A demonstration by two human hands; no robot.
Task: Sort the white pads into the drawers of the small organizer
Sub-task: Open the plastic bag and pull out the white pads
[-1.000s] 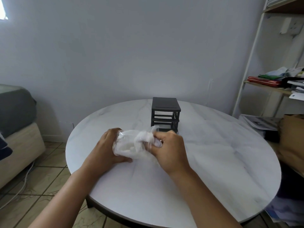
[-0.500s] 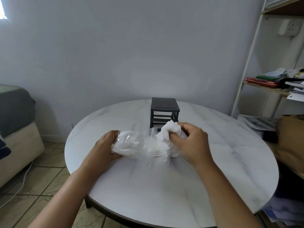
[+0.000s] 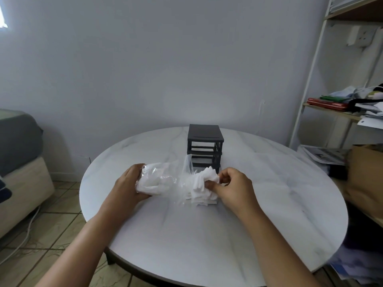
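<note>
- The white square cotton pads (image 3: 204,186) lie in a loose, fanned bunch, soft and thin with edges overlapping; part of the bunch sits on the counter at the mouth of a crinkled clear plastic bag (image 3: 163,179), and more white filling shows inside the bag.
- The right hand (image 3: 232,188) has its grip closed on the outer pads, thumb and fingertips pinching them.
- The left hand (image 3: 127,186) has its grip wrapped around the closed end of the bag.
- The small dark grey plastic drawer organizer (image 3: 205,147) stands upright just behind the pads, near the middle of the counter; its frame looks open at the front.
- The round white marble-look counter (image 3: 269,204) has faint grey veins.
- Around it: a plain pale wall (image 3: 165,59), a tiled floor (image 3: 51,224), a grey-cushioned seat (image 3: 18,146) at left, and a white metal shelf unit (image 3: 315,79) with papers at right.
</note>
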